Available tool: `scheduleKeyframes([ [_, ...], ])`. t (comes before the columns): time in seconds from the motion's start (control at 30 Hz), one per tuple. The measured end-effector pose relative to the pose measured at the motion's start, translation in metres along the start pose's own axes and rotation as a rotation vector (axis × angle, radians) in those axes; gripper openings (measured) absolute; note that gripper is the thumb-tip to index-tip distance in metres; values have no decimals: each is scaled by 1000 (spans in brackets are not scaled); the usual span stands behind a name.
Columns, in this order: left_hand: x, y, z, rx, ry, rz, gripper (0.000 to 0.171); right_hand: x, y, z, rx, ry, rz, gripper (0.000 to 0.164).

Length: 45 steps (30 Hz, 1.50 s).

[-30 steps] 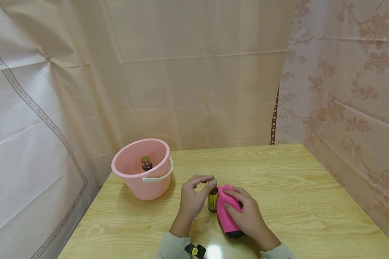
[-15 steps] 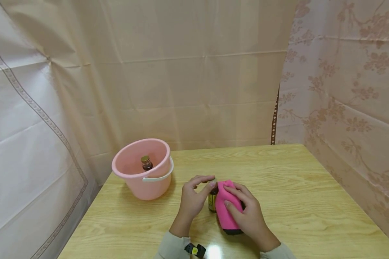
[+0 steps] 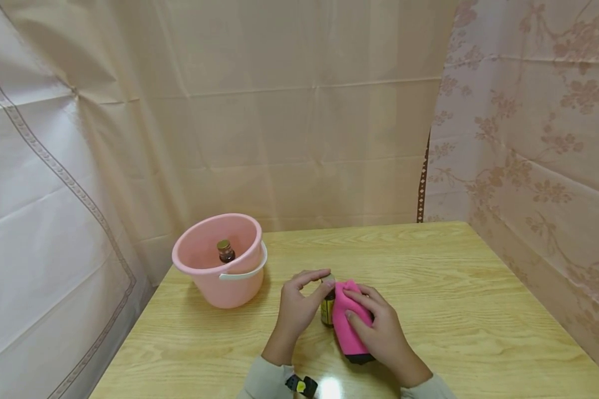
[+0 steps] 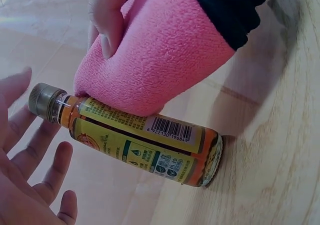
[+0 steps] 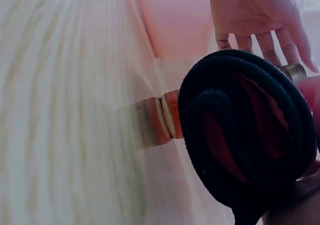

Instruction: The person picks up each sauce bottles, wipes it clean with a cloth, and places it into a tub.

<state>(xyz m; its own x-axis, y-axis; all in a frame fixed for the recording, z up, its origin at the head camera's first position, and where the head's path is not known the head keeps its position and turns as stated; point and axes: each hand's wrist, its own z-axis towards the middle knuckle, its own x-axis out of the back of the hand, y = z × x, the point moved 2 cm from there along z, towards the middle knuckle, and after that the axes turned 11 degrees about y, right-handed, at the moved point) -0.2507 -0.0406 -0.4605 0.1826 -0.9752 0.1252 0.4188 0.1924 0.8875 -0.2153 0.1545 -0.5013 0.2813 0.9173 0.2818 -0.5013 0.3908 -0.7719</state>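
Note:
A small glass bottle (image 3: 326, 312) with a yellow label stands upright on the table. Thumb and index finger of my left hand (image 3: 295, 306) pinch it at the cap (image 4: 44, 102), while the other fingers are spread beside it. My right hand (image 3: 386, 335) grips a folded pink cloth (image 3: 348, 327) with a dark edge and presses it against the bottle's side. In the left wrist view the cloth covers part of the bottle's upper side, and barcode and label show. In the right wrist view the rolled dark edge (image 5: 245, 122) hides most of the bottle.
A pink bucket (image 3: 229, 293) with a white handle (image 3: 244, 274) stands at the table's left. Inside it is another bottle (image 3: 226, 252) with a gold cap. The wood-grain table (image 3: 454, 299) extends right, with curtains (image 3: 299, 122) hanging behind and at the sides.
The right hand's cloth has shifted slightly up along the bottle, then a little back down, covering more of the label than at first. The left hand stays at the cap.

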Motion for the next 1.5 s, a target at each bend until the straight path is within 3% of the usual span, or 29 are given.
scheduleKeyframes([
  [0.47,1,0,1,-48,15,-24,20,-1,-1,2,-103,-53,-22,40],
  [0.97,2,-2,2,-59,20,-24,19,-7,5,1,-219,-121,-154,37],
  [1.27,1,-3,2,-36,5,-19,18,-7,6,0,-223,-111,-180,37],
  [1.5,0,-3,2,-36,-5,-42,17,-3,5,-1,-132,-36,-112,42],
])
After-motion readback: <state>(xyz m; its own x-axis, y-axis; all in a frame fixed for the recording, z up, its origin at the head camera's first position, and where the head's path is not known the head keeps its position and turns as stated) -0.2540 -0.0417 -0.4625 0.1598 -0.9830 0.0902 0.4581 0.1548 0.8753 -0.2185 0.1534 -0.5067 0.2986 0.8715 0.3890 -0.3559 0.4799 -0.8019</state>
